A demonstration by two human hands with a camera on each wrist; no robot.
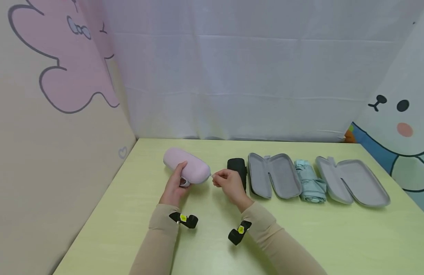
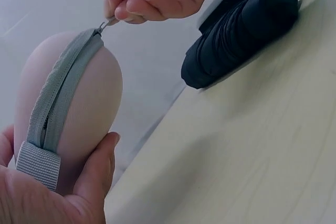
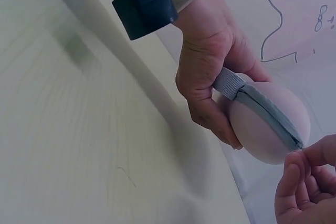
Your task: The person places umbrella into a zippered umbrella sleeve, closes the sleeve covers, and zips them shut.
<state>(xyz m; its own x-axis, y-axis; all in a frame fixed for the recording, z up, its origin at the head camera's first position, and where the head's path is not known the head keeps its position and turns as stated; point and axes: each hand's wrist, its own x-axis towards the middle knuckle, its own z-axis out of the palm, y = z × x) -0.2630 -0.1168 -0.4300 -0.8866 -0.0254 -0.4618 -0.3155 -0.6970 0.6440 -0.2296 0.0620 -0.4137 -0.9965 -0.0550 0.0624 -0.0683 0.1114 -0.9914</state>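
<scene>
A pink zippered hard case (image 1: 188, 165) with a grey zipper band is held above the left part of the table. My left hand (image 1: 175, 189) grips it round one end, beside a grey ribbed strap (image 2: 39, 164). At the case's other end, my right hand (image 1: 229, 186) pinches the small zipper pull (image 2: 109, 22) between thumb and forefinger. In the left wrist view the two zipper tapes lie close together, with a narrow dark gap along part of them. What the case contains is hidden.
Right of my right hand lies a black folded umbrella (image 1: 237, 166). Beyond it are an opened grey case (image 1: 289, 177), a teal folded umbrella (image 1: 311, 183) and another opened grey case (image 1: 364, 183). A white curtain (image 1: 232, 88) hangs along the table's back edge.
</scene>
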